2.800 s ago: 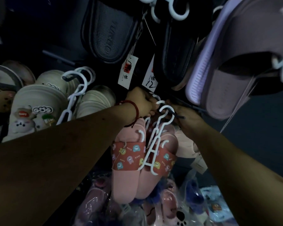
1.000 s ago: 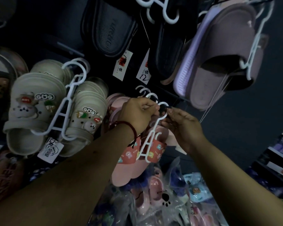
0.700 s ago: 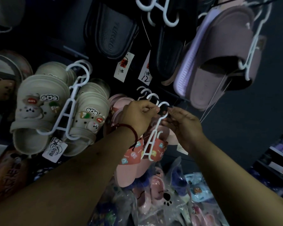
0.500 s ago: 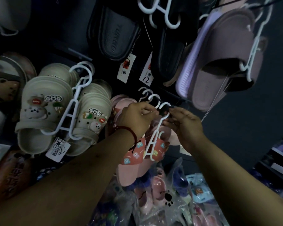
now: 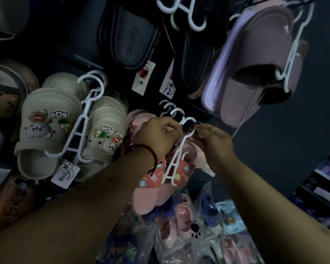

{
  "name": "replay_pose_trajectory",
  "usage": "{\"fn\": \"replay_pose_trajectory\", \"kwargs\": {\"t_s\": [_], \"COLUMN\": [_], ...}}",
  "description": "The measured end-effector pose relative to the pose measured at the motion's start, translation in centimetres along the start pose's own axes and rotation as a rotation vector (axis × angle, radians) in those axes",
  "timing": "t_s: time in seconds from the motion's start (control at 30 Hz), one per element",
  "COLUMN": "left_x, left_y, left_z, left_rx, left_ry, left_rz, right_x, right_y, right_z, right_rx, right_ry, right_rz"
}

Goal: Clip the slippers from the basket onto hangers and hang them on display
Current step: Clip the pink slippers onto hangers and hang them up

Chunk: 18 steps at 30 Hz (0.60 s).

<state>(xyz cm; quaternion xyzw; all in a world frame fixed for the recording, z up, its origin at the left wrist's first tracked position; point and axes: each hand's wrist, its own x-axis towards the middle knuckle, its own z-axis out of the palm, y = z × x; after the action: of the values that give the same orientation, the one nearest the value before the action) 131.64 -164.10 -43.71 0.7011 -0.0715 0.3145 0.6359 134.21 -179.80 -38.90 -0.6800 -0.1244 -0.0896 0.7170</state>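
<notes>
While both arms reached up to the dim display wall, the left hand (image 5: 158, 136), a red cord bracelet (image 5: 151, 152) on its wrist, had its fingers curled tightly round the neck of the white hanger (image 5: 174, 161), just under the hook. The right hand (image 5: 214, 144) came in from the other side, its thumb and forefinger pinched together on the outer curve of that hook, close to where a short dark peg (image 5: 197, 122) poked through it; the other fingers lay loosely bent. The pink slippers (image 5: 149, 195), each with a red band printed with small cartoon faces, hung clipped on this hanger below the two hands, soles toward the wall. Two more white hooks (image 5: 167, 107) sat just behind on the same peg, with more pink soles behind the left hand. To the left hung a pair of beige clogs (image 5: 46, 130) with charms on their own hanger, a paper tag below them. Above hung black slippers (image 5: 130, 39) with two price tags (image 5: 143, 78), and to the upper right a mauve slipper (image 5: 255, 60). Bagged slippers (image 5: 187, 229) lay heaped underneath.
</notes>
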Motion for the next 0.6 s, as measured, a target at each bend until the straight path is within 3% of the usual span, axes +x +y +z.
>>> {"fn": "replay_pose_trajectory", "kwargs": {"t_s": [0.1, 0.23, 0.5, 0.6], "left_x": [-0.4, -2.0, -3.1, -2.6], "left_y": [0.1, 0.9, 0.8, 0.8], "left_z": [-0.4, -2.3, -10.2, -13.5], "left_rx": [0.006, 0.030, 0.077, 0.126], "left_ry": [0.012, 0.040, 0.254, 0.358], "left_rz": [-0.002, 0.034, 0.101, 0.184], "right_x": [-0.5, -3.6, -7.4, -5.2], "right_y": [0.4, 1.6, 1.6, 1.5], "right_z": [-0.1, 1.4, 10.5, 14.0], "right_rx": [-0.037, -0.267, -0.288, -0.293], "right_ry": [0.118, 0.310, -0.154, -0.190], "right_rz": [-0.008, -0.123, -0.301, -0.362]}}
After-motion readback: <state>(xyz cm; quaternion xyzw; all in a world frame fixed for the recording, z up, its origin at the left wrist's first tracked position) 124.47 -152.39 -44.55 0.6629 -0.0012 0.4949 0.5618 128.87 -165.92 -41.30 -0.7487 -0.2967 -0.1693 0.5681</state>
